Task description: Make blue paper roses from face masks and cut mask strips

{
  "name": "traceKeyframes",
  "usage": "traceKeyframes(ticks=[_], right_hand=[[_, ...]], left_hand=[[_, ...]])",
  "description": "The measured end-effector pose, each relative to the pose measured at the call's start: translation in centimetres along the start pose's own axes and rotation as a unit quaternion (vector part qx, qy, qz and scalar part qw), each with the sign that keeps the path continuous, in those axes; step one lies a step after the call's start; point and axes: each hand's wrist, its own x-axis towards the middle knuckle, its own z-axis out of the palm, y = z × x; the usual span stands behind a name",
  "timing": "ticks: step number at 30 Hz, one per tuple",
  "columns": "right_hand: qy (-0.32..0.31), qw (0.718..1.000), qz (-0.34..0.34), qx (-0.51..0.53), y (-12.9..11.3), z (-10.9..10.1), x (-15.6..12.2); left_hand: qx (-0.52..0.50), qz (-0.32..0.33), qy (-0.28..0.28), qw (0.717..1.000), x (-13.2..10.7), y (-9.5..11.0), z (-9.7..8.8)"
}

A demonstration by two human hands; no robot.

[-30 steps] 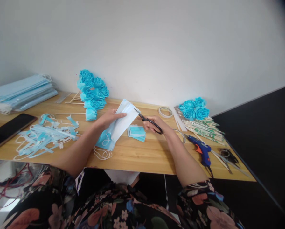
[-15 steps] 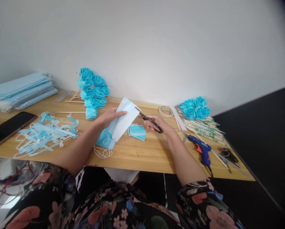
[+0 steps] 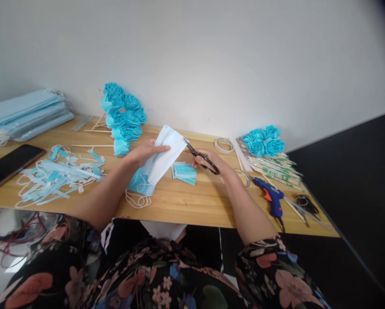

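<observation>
My left hand grips a folded face mask, white side up, held above the wooden table. My right hand is closed on black scissors, whose blades meet the mask's right end. Below the mask lie another blue mask with white ear loops and a small stack of cut blue pieces.
A heap of cut strips and loops, a phone and a mask stack lie left. Blue mask flowers stand behind. At right: tape roll, more flowers, packaged sticks, a blue glue gun.
The view has dropped slightly, so everything sits a little higher in the picture. Both hands keep their hold; the scissors stay at the mask's right end.
</observation>
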Motion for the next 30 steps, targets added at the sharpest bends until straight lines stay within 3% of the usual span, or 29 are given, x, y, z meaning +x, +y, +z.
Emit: traceKeyframes(ticks=[12, 19, 25, 30], right_hand=[[0.034, 0.998, 0.045, 0.015, 0.0, 0.3, -0.2], [0.128, 0.980, 0.012, 0.152, 0.0, 0.7, -0.2], [0.142, 0.973, 0.019, 0.183, 0.0, 1.0, -0.1], [0.137, 0.968, 0.029, 0.209, 0.3, 0.9, 0.2]], left_hand=[[-0.087, 0.025, 0.007, 0.996, 0.4, -0.3, -0.2], [-0.292, 0.109, 0.075, 0.947, 1.3, 0.4, -2.3], [-0.363, 0.148, 0.058, 0.918, 0.6, 1.2, -2.7], [-0.364, 0.134, 0.051, 0.920, 0.3, 1.2, -2.2]])
